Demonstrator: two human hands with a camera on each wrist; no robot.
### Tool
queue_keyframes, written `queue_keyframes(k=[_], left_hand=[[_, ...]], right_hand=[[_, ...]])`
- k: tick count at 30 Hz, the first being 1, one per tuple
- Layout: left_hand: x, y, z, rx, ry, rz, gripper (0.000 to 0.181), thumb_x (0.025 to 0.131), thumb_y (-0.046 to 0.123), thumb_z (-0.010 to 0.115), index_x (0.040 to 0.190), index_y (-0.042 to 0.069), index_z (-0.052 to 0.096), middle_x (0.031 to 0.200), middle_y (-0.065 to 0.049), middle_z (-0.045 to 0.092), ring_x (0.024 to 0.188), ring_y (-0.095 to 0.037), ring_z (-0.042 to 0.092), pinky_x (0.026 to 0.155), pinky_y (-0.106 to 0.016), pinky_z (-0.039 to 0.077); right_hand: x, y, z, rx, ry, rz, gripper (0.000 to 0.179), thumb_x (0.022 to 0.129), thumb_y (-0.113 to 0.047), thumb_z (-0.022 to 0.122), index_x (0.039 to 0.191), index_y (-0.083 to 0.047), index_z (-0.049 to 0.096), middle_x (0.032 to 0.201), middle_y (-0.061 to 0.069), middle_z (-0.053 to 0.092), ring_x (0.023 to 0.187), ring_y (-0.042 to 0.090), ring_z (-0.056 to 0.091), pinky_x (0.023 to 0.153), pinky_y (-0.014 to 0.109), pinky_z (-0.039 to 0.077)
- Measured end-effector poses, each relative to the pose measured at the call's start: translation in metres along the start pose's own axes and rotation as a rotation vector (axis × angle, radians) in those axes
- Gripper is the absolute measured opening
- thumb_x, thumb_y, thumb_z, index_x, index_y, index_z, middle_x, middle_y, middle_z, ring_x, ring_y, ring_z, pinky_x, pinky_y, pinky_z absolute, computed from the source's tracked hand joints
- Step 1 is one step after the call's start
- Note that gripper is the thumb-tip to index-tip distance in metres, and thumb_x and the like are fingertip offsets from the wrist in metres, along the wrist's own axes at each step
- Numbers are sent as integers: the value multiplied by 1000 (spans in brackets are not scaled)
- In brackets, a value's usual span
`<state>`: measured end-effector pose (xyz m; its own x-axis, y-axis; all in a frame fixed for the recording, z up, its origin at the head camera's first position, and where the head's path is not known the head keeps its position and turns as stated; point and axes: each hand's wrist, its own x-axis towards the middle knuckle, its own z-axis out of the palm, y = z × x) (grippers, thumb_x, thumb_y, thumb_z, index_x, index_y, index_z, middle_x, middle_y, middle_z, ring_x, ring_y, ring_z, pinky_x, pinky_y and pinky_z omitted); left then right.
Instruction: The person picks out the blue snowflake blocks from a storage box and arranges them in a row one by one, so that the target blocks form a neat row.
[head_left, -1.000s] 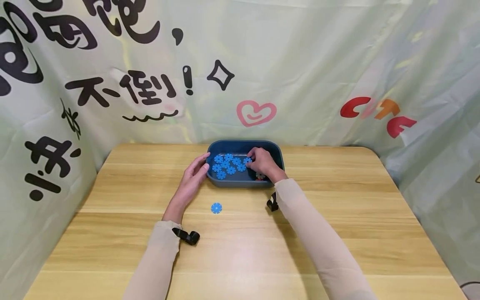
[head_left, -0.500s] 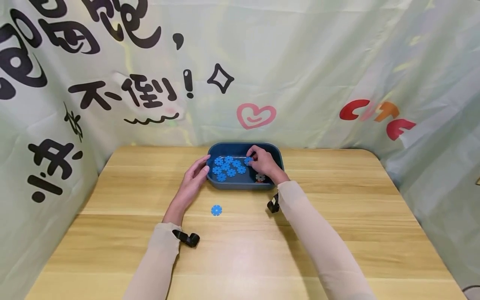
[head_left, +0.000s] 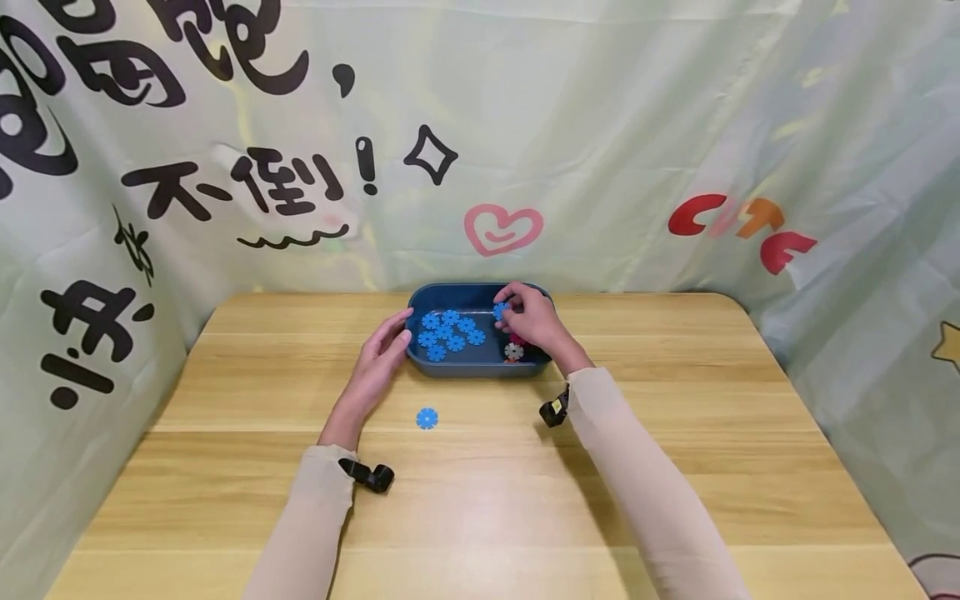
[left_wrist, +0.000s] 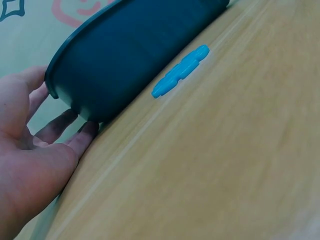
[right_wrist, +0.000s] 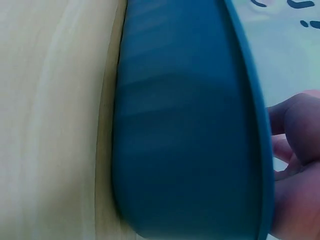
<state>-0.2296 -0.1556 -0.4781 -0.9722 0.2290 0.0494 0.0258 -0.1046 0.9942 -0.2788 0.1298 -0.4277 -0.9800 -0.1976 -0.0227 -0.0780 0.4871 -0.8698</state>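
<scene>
A dark blue bin (head_left: 480, 369) stands at the back of the table, with several blue snowflake discs (head_left: 455, 342) in its left part. My right hand (head_left: 534, 318) reaches over its right end and pinches another blue snowflake disc (head_left: 501, 311) between thumb and fingers. My left hand (head_left: 378, 358) rests its fingers against the bin's left end, also seen around the bin wall (left_wrist: 105, 65) in the left wrist view. In the right wrist view, the bin wall (right_wrist: 185, 125) hides most of the right hand's fingers.
A single blue disc (head_left: 427, 418) lies on the wooden table (head_left: 480, 500) in front of the bin. Under my right hand, a grey disc (head_left: 513, 352) and a red piece (head_left: 516, 338) show inside the bin. A printed cloth (head_left: 600, 167) hangs right behind the table.
My right hand has shifted slightly right and back within the bin, with the blue disc in its fingers. More of the red piece shows beneath it. The left hand stays at the bin.
</scene>
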Motion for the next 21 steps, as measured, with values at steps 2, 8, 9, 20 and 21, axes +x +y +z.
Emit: queue_keyframes(k=[2, 8, 9, 20, 21], left_hand=[[0, 0, 0, -9, -2, 0, 51, 108, 22, 52, 156, 7, 39, 162, -14, 30, 149, -33, 28, 117, -46, 32], [1, -2, 0, -16, -2, 1, 51, 108, 21, 51, 156, 7, 39, 162, -15, 29, 149, -33, 28, 117, -47, 31], [1, -2, -1, -14, -2, 3, 51, 108, 21, 51, 156, 7, 39, 162, -15, 29, 149, -33, 28, 117, -47, 31], [0, -1, 0, -19, 0, 0, 52, 108, 21, 51, 156, 6, 38, 162, -16, 29, 148, -32, 29, 118, -48, 30], [0, -1, 0, -20, -1, 0, 52, 108, 21, 51, 156, 6, 38, 162, -16, 29, 148, -32, 29, 118, -48, 30]], right_hand=[[-4, 0, -1, 24, 5, -19, 22, 101, 3, 55, 122, 4, 60, 100, 20, 62, 93, 38, 72, 79, 38, 61], [-15, 2, -4, 67, 41, -74, 22, 100, 3, 57, 122, 3, 62, 102, 20, 61, 90, 39, 70, 77, 45, 61], [-17, 3, -4, 64, 50, -81, 22, 100, 3, 58, 122, 2, 62, 102, 19, 62, 89, 38, 70, 77, 44, 61], [-47, 3, 2, 92, 122, -160, 22, 101, -3, 61, 123, -1, 63, 104, 12, 66, 89, 39, 69, 63, 27, 55], [-50, 3, 3, 88, 129, -159, 21, 101, -4, 61, 122, -3, 64, 104, 12, 66, 89, 38, 70, 61, 26, 54]])
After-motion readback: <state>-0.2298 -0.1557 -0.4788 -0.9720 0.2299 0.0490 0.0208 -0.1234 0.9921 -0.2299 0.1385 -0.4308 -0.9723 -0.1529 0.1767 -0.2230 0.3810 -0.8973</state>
